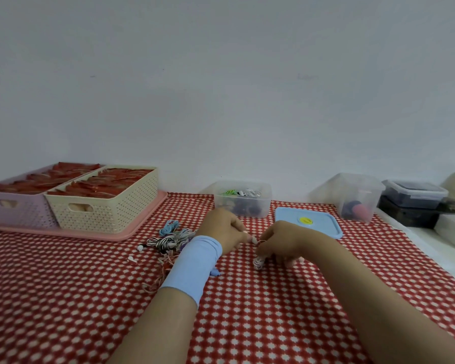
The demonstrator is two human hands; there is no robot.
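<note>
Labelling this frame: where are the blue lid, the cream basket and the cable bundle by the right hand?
Blue lid (323, 224): head view, flat top.
Cream basket (111, 216): head view, perforated front wall.
Cable bundle (258, 263): head view, middle of the wound coil.

One wide-angle view looks from the person's head, forward and slightly down across the worktop (63, 298) to the wall (221, 74). It sits close over the forearms, with the left hand (222, 227) and right hand (281, 241) near the centre, low in frame.
</note>
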